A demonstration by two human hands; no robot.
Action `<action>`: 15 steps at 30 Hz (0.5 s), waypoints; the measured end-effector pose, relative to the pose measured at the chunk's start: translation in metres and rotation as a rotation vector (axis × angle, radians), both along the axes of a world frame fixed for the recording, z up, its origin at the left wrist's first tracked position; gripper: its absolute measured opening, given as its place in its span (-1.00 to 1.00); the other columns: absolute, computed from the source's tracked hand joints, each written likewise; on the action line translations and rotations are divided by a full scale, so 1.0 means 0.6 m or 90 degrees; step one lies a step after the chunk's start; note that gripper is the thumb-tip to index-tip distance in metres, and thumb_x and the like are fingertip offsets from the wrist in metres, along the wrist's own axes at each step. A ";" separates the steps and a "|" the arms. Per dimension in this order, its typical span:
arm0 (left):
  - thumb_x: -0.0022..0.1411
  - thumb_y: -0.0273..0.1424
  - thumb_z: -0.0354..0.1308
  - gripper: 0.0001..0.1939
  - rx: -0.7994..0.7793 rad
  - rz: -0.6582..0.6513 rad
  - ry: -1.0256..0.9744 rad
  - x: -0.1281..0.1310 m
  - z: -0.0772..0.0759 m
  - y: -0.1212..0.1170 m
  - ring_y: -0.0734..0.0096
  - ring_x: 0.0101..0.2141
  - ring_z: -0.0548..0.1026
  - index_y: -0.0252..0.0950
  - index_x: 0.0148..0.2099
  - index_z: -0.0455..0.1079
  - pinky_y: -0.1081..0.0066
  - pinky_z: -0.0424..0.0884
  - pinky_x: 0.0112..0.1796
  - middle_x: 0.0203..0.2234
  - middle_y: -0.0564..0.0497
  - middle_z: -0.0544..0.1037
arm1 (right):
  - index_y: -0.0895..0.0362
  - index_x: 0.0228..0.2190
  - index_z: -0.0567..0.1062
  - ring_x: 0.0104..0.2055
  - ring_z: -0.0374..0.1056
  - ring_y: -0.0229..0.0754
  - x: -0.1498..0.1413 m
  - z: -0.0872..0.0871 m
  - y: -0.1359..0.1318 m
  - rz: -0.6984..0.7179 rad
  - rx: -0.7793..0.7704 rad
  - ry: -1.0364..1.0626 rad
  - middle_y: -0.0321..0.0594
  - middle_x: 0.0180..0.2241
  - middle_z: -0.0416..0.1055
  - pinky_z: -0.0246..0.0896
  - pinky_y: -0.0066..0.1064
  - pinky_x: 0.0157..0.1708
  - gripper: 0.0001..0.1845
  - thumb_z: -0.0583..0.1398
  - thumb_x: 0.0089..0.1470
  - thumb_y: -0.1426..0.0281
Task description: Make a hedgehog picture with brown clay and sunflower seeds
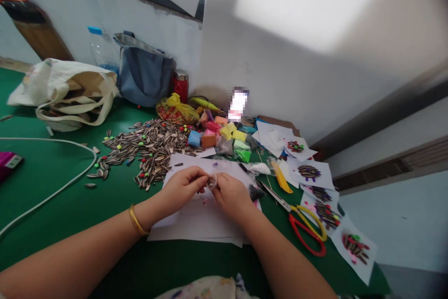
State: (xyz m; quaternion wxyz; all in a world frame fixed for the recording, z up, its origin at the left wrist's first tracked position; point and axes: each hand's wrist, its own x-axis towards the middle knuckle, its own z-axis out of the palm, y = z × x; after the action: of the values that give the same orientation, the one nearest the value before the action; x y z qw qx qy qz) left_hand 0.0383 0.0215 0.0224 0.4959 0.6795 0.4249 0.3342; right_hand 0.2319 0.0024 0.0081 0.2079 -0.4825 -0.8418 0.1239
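Observation:
Above a stack of white paper [196,226], my left hand [185,184] and my right hand [231,194] meet with bent fingers. Between them they pinch a small clear plastic bag [212,181]. Something dark red shows under my left fingertips, too small to name. Past the left hand spreads a heap of striped sunflower seeds [157,145] with bright coloured bits among them. Beyond the paper lie several packets of coloured modelling clay [209,139]. A packet of black clay [256,191] sits beside my right hand.
Scissors [304,224] with red and yellow handles lie right of my right arm. Paper cards with seed figures [310,171] line the right edge. Behind stand a blue bag [145,73], a red flask [181,86] and a lit phone [238,104]. A white cable [75,177] curves at left.

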 end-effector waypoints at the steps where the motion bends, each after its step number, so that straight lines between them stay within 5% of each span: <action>1: 0.26 -0.22 0.09 -0.76 0.001 -0.002 0.005 0.000 0.003 -0.001 0.40 -0.43 0.48 -0.29 -0.27 0.44 0.41 0.42 -0.37 -0.48 0.04 0.51 | 0.16 -0.26 0.45 -0.23 0.36 -0.09 0.000 0.000 0.000 -0.004 -0.002 -0.009 -0.10 -0.28 0.45 0.16 -0.35 -0.26 -0.89 0.11 0.23 0.45; 8: 0.25 -0.21 0.10 -0.76 -0.007 0.001 -0.028 0.001 0.018 -0.007 0.43 -0.44 0.47 -0.29 -0.27 0.42 0.42 0.42 -0.39 -0.43 0.03 0.51 | 0.12 -0.41 0.42 -0.36 0.30 -0.15 -0.004 0.004 0.000 -0.040 -0.021 -0.013 -0.19 -0.40 0.41 0.05 -0.38 -0.36 -0.84 0.10 0.19 0.51; 15: 0.18 -0.20 0.22 -0.73 -0.027 0.009 -0.071 0.004 0.001 -0.006 0.43 -0.44 0.46 -0.28 -0.18 0.40 0.42 0.44 -0.42 -0.43 0.05 0.49 | 0.12 -0.39 0.44 -0.30 0.29 -0.10 -0.005 0.010 -0.003 -0.041 -0.014 0.022 -0.15 -0.36 0.39 0.12 -0.34 -0.31 -0.80 0.05 0.21 0.52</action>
State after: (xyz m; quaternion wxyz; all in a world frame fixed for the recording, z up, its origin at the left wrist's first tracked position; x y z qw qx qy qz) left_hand 0.0408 0.0180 0.0231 0.5305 0.6462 0.4086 0.3661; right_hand 0.2289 0.0007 0.0140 0.2207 -0.5096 -0.8206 0.1348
